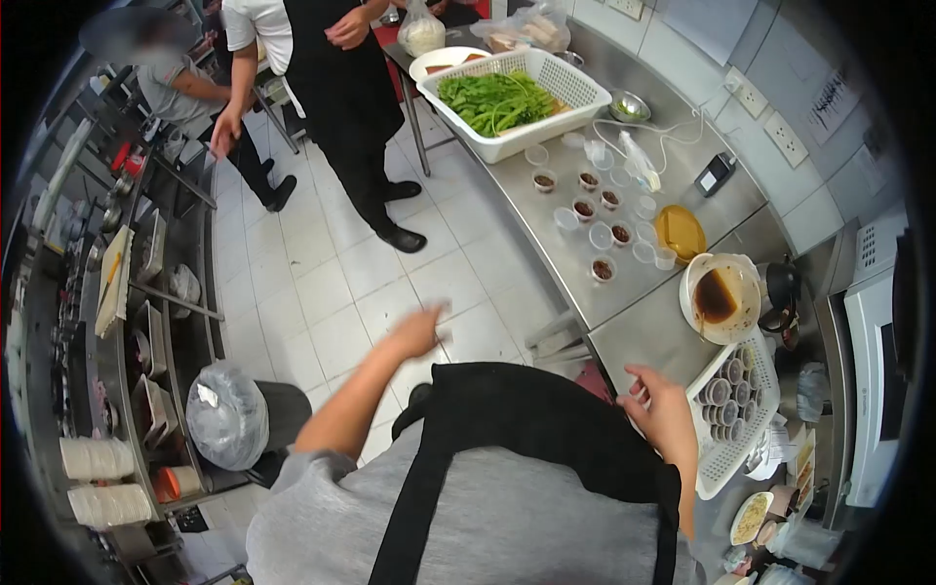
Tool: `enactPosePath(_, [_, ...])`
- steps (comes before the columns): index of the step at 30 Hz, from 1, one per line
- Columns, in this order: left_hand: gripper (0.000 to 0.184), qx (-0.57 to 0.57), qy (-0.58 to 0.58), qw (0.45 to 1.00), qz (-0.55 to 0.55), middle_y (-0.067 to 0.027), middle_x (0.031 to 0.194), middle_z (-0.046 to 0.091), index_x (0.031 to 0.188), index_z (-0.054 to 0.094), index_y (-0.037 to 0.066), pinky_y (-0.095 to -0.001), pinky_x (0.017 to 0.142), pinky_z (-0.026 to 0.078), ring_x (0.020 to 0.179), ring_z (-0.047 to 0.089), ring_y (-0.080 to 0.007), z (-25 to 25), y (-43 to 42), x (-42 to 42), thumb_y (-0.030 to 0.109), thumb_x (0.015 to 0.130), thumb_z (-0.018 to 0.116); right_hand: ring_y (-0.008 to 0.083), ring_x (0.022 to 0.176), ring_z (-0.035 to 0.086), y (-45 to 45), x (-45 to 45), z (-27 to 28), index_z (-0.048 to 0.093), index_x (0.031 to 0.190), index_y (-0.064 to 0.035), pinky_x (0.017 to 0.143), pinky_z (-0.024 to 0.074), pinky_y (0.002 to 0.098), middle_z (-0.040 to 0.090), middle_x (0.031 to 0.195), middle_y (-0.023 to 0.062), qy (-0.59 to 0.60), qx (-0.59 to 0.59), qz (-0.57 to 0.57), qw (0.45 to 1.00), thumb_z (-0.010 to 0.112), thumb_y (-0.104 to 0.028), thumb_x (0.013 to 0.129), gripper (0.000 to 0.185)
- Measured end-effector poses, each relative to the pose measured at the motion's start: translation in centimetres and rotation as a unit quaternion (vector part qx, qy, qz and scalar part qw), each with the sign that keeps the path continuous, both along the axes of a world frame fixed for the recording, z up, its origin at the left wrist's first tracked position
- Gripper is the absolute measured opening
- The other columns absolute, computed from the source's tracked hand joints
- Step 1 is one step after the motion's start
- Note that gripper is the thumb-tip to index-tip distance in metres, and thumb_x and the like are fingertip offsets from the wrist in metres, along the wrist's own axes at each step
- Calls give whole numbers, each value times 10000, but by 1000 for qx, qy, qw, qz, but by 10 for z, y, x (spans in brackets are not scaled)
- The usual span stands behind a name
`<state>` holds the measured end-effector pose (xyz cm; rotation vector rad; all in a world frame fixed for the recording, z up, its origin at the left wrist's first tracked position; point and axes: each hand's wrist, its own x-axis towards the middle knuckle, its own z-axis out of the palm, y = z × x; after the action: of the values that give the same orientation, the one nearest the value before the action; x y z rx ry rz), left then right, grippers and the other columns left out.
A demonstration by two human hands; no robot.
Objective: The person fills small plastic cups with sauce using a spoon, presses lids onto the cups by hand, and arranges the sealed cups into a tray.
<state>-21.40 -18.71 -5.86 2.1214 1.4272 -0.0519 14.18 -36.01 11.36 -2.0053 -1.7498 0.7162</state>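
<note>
My left hand [419,330] is over the tiled floor, slightly blurred, its fingers loosely apart and nothing visible in it. Near the steel counter's edge, my right hand [661,408] has loosely curled, parted fingers and holds nothing that I can see. Just right of it stands a white basket [704,468] with several lidded small cups [721,392]. Behind that is a large bowl [746,283] with dark sauce [715,296]. Small cups with dark filling [621,234] stand on the counter [639,336] among empty clear cups [602,234], beside a yellow lid [680,232].
A white basket of green leaves [497,102] is at the counter's far end. One person in a black apron [346,97] stands ahead, another person [185,93] farther left. A lined bin [229,414] and shelves [151,341] are on the left.
</note>
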Motion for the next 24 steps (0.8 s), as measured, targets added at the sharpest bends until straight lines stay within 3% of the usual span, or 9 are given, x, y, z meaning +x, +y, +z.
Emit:
enactPosePath(2, [594,-231,9,970,-78,-179,1357,476,1385,412,109,-419,1008,392,1220,477,-326,-71,-32,-21,270,859,636,318,741,602,0,-17,-3,627,1064,-8,691,489,387,628,852,155,-33,-15,-8,999,737,-122,715,384])
enactPosePath(4, [556,-315,-153,936,-38,-167,1331,499,1361,445,105,-391,979,416,1178,511,-302,-97,-54,-43,281,868,632,335,776,616,7,-43,-11,631,1060,-9,707,495,397,639,888,165,-40,-10,-2,999,743,-134,709,389])
enactPosePath(7, [504,-285,-319,902,56,-150,1291,533,1325,495,99,-349,935,451,1114,562,-265,-87,-39,-77,299,881,625,361,851,630,42,-96,-29,635,1072,-24,754,501,423,653,927,189,-36,-15,37,999,695,-189,751,366])
enactPosePath(12, [497,-177,-225,956,60,-166,1160,610,1293,504,77,-375,855,497,1038,606,-300,-36,-5,-138,283,862,642,403,866,626,132,-163,-147,381,1382,-57,799,488,487,655,923,238,-143,-106,45,983,614,-210,810,637])
enactPosePath(14, [507,-169,-228,958,49,-170,1131,621,1295,504,87,-376,849,498,1029,607,-301,-42,-4,-168,291,854,648,408,878,624,160,-179,-190,274,1439,-66,817,488,486,653,927,251,-101,-159,-9,982,626,-196,799,742])
enactPosePath(17, [524,-181,-203,962,18,-166,1153,612,1308,495,100,-371,849,496,1023,610,-288,-58,-12,-211,305,850,650,353,787,654,154,-180,-297,271,1440,-62,724,530,440,667,901,222,-89,-68,-78,991,647,-200,785,769])
enactPosePath(19, [541,-215,-195,957,-11,-161,1171,603,1316,488,109,-367,857,490,1018,611,-282,-74,-17,-237,305,842,658,259,656,656,138,-193,-296,332,1415,-62,585,540,372,678,852,168,85,-257,-136,953,688,-196,764,754])
enactPosePath(21, [549,-265,-201,943,-24,-158,1179,600,1319,487,113,-365,865,485,1017,611,-281,-101,-22,-258,301,835,665,167,583,630,97,-204,-336,467,1332,-87,464,516,322,666,798,116,265,-250,-174,915,712,-133,762,622])
enactPosePath(24, [550,-272,-188,944,-14,-158,1179,600,1318,488,113,-367,871,483,1021,608,-283,-107,-20,-266,295,831,668,189,621,636,17,-226,-350,517,1275,-60,547,529,320,682,813,105,288,-314,-198,883,712,-126,756,559])
